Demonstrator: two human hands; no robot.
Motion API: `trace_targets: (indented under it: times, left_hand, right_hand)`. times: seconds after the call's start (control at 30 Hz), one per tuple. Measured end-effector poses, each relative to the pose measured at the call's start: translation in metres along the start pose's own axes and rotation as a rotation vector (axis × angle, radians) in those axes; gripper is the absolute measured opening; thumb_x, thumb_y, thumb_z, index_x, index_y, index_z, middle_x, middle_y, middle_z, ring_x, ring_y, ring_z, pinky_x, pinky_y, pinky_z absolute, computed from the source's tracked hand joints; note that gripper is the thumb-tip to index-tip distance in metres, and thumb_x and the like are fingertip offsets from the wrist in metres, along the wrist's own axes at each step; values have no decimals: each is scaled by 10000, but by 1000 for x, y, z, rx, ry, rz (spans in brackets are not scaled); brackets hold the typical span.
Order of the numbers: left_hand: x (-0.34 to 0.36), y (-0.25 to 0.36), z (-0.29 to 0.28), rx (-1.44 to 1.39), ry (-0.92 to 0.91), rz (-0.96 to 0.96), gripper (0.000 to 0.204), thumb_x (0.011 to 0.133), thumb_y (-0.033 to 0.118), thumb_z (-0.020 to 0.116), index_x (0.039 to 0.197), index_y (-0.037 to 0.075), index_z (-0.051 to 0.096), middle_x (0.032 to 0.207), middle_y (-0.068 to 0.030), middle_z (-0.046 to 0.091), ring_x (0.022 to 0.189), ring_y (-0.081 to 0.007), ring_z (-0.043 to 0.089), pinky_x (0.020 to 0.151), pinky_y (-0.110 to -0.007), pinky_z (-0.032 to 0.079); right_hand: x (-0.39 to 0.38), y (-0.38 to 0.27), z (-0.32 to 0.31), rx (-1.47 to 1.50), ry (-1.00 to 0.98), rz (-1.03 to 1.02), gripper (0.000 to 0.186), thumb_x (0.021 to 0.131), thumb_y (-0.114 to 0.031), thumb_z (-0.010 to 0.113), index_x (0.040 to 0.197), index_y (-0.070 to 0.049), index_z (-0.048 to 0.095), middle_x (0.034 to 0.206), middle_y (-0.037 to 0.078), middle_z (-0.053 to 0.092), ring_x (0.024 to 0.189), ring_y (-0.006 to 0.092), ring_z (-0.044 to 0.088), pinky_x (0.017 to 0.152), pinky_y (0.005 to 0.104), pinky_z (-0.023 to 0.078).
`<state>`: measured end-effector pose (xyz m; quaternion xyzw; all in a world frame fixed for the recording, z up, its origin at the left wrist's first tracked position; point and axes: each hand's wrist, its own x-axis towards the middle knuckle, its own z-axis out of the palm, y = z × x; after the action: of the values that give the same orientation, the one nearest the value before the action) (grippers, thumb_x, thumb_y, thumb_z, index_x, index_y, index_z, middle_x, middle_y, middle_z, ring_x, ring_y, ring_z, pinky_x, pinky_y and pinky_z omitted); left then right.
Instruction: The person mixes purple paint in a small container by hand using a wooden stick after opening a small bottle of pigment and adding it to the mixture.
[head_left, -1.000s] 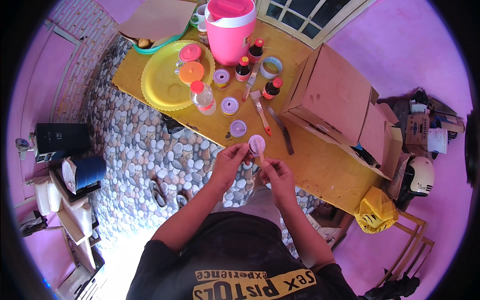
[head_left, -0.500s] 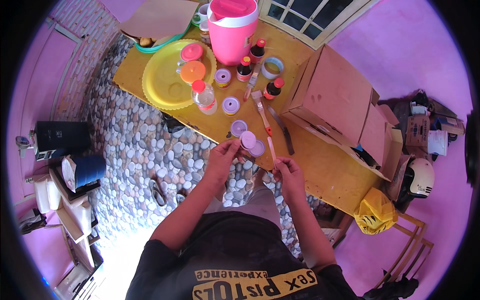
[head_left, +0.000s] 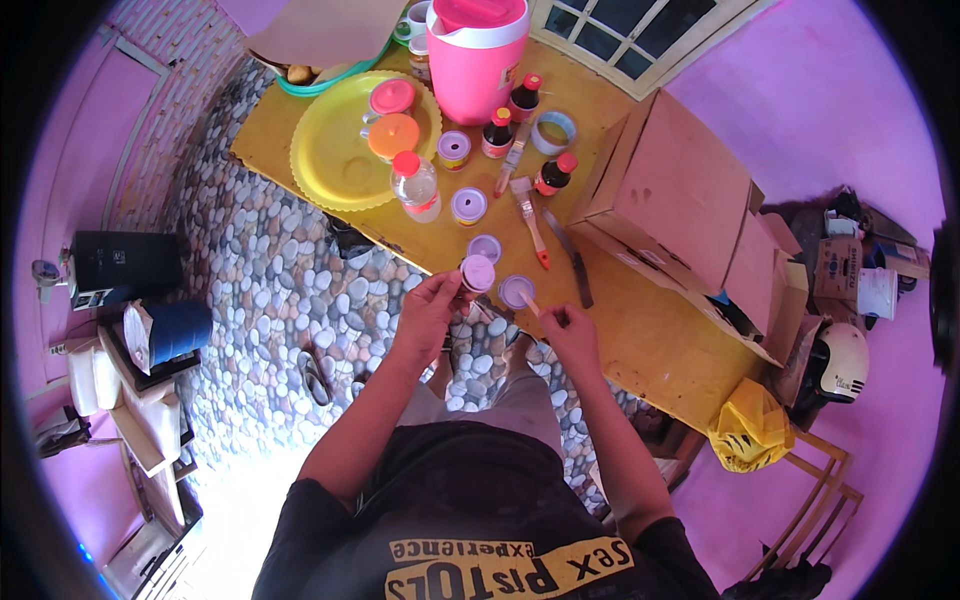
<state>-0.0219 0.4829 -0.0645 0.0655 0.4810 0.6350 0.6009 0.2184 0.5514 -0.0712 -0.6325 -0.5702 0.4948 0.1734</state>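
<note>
My left hand (head_left: 432, 312) grips a small tin of lilac paint (head_left: 478, 274) above the table's near edge. In my right hand (head_left: 568, 332) is a flat wooden stick (head_left: 531, 305), pinched between the fingers. The stick's tip is over or against a round lilac-coated lid (head_left: 516, 290) lying by the edge; contact is hard to tell. Another round lid (head_left: 486, 246) lies just behind the held tin, partly covered by it. Farther back stand a lilac-topped tin (head_left: 468, 206) and a second such tin (head_left: 453, 150). A paintbrush (head_left: 530, 222) lies to the right of them.
On the wooden table (head_left: 650, 360) are a clear bottle (head_left: 415, 186), dark bottles with coloured caps (head_left: 552, 174), a roll of tape (head_left: 553, 132), a dark flat strip (head_left: 570, 258), a yellow tray (head_left: 325, 150), a pink jug (head_left: 478, 70) and a large cardboard box (head_left: 670, 190).
The stick has swung from upright to lying low toward the near lid as my right hand lowered and turned. The tin in my left hand has shifted slightly left and away from me.
</note>
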Motion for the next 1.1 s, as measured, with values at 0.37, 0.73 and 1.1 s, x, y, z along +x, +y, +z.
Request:
trace_targets:
  times: [0.37, 0.73, 1.1]
  left_hand:
    - [-3, 5, -20, -78, 22, -10, 215, 1065, 215, 653, 1149, 29, 718, 913, -44, 721, 788, -131, 650, 699, -278, 537]
    - [4, -4, -47, -124, 45, -1, 211, 1070, 203, 643, 1163, 24, 702, 938, -51, 717, 809, -140, 654, 706, -296, 533]
    - [19, -13, -71, -133, 71, 20, 226, 1081, 215, 623, 1180, 23, 692, 956, -42, 706, 831, -131, 643, 711, -293, 522]
  right_hand:
    - [30, -20, -6, -145, -48, -106, 231, 898, -180, 736, 923, 49, 740, 756, 87, 725, 695, 137, 665, 659, 309, 527]
    - [35, -10, -2, -64, 7, -195, 335, 882, -250, 826, 1003, 32, 691, 798, 102, 666, 690, 187, 632, 667, 336, 529]
    - [20, -15, -6, 45, 56, -104, 323, 906, -216, 812, 1068, 25, 669, 843, 68, 669, 743, 144, 640, 693, 306, 533]
